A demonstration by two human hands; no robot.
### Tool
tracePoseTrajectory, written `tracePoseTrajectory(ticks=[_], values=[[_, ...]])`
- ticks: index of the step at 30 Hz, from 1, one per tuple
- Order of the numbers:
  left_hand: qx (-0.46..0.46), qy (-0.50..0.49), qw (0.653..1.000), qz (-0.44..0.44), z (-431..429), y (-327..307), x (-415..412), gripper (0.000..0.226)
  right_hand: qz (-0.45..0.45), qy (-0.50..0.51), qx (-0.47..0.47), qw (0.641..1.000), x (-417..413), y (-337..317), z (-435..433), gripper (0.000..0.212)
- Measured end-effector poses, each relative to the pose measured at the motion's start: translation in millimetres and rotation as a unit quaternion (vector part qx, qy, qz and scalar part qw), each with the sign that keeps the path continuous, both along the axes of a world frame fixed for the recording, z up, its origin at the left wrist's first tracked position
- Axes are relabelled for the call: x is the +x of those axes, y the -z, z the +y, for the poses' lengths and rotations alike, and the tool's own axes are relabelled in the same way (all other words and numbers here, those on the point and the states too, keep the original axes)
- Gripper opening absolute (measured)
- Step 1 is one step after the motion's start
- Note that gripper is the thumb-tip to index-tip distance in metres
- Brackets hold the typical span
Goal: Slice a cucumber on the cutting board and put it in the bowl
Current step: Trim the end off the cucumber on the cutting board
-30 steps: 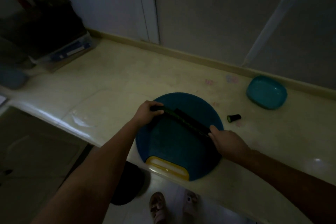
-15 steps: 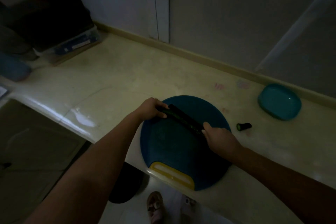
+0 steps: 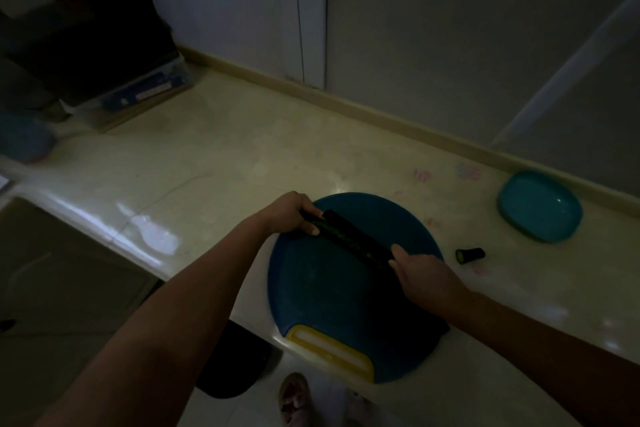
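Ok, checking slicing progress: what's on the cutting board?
A long cucumber lies on the cutting board, left hand gripping one end, right hand over the other. No loose slices show; whatever the right hand covers is hidden.

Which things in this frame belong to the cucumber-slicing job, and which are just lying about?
Job: cucumber, knife, cutting board, bowl, cut-off cucumber end, left hand, right hand.

Lying about: dark bag, blue box, blue tub at the left edge.
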State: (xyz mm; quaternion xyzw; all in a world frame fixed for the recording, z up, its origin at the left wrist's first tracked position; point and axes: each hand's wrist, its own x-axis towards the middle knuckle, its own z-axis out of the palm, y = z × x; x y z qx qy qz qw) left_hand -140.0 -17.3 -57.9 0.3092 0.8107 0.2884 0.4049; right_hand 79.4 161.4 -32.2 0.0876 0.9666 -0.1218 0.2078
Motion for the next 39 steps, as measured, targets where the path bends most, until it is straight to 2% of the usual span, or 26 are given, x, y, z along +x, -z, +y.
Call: tracePoseTrajectory(ticks=[7, 17, 22, 28, 39], values=[[-0.017, 0.051, 0.999, -0.006, 5, -2, -9, 0.039, -0.009, -0.013, 0.000, 1.000, -2, -1, 1, 0.036], [-0.002, 0.065, 0.998, -0.013, 7, 1, -14, 0.042, -0.035, 0.008, -0.006, 0.999, -6, -2, 0, 0.034], [-0.008, 0.066, 0.998, -0.008, 5, 3, -14, 0.041, -0.043, 0.009, 0.007, 0.999, -7, 1, -7, 0.026], [-0.008, 0.065, 0.998, 0.000, 6, 3, -15, 0.041, -0.044, 0.006, 0.001, 0.999, -10, 0, -2, 0.032], [-0.019, 0.076, 0.997, -0.002, 7, 3, -17, 0.044, -0.087, -0.016, -0.001, 0.996, -22, -2, -1, 0.030]])
